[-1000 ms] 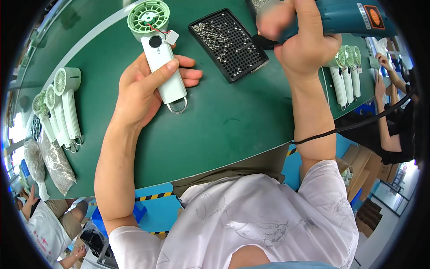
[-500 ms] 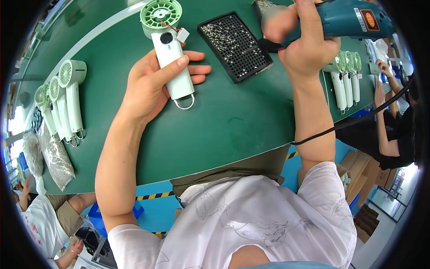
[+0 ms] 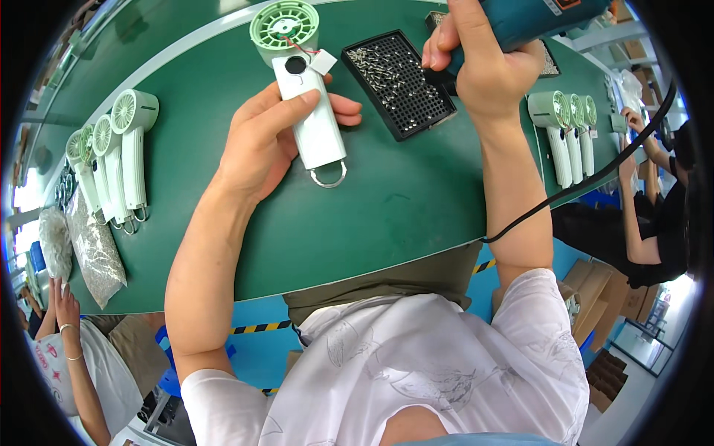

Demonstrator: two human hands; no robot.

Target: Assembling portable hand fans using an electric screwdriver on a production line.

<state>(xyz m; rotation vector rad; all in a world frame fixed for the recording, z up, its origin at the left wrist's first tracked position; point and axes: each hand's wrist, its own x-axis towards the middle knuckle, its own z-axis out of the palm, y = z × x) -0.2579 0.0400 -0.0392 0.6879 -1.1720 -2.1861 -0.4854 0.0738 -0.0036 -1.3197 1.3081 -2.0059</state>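
My left hand (image 3: 260,137) holds the white handheld fan (image 3: 321,137): the thumb lies flat on the front of the handle, the other fingers pass behind it, and their tips come out past its right edge, slightly apart. Beyond my thumb sits the light green fan head (image 3: 286,31), its spokes exposed, with thin red wires running to a white connector (image 3: 323,62). Nearer me than those fingers, a metal loop (image 3: 329,183) hangs from the handle's end.

My right hand (image 3: 487,67) is curled around a teal power tool (image 3: 539,21); I cannot tell whether its tip touches anything. Between my two hands lies a black tray (image 3: 428,104) of small screws, thickest at its far end. A black cable (image 3: 587,182) crosses my right forearm.

Well to the left of my left fingers stands a row of similar fans (image 3: 134,167), with a clear bag (image 3: 97,256) nearer me. To the right of my right wrist are three more fans (image 3: 561,152), close together.
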